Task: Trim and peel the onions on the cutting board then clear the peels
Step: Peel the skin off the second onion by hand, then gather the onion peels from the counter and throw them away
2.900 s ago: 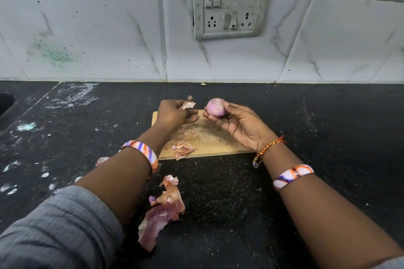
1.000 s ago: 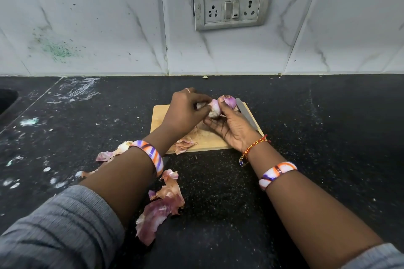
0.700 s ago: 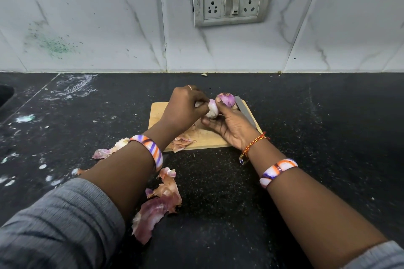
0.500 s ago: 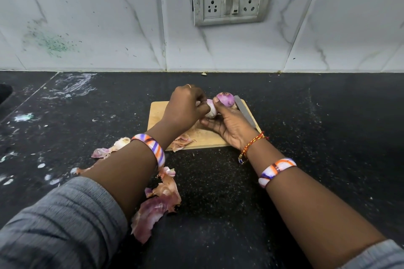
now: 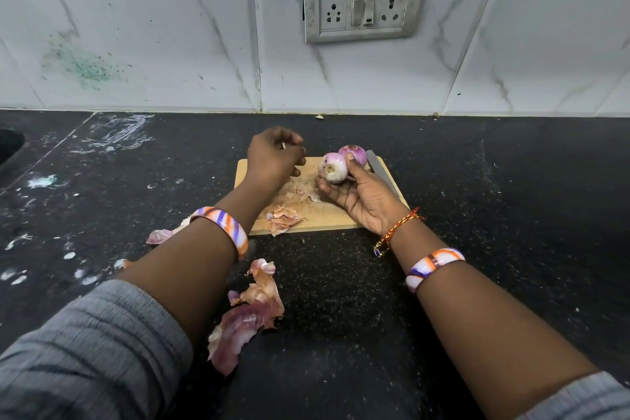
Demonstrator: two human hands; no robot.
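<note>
On the pale wooden cutting board point(image 5: 341, 220) at the middle of the black speckled stone counter point(image 5: 511, 215), the work looks well advanced. The right hand point(image 5: 364, 198) lies palm-up over the board's 3 o'clock side, its fingers curled round a small peeled pinkish-white onion point(image 5: 332, 167) with its trimmed end turned toward the camera. A second purple-skinned round onion point(image 5: 353, 153) sits just behind it at 1 o'clock, touching it; its outer skin appears to be mostly on, so I judge it still needs peeling. The left hand point(image 5: 274, 160) hovers over the board's 10 o'clock corner, fingers drawn together in a loose pinch; whether a sliver of skin is caught between them I cannot tell. A grey metal knife blade point(image 5: 381, 174) lies along the board's right edge, partly hidden by the right hand.

The clearing is not yet begun: thin papery scraps point(image 5: 283, 218) lie on the board at 7 o'clock, a larger heap of pink and tan onion peels point(image 5: 249, 314) lies on the counter at 6 o'clock between the forearms, and another peel point(image 5: 160, 235) rests at 8 o'clock beside the left wrist.

No bowl, bin or other container is in view, so where the peels should go cannot be told.
</note>
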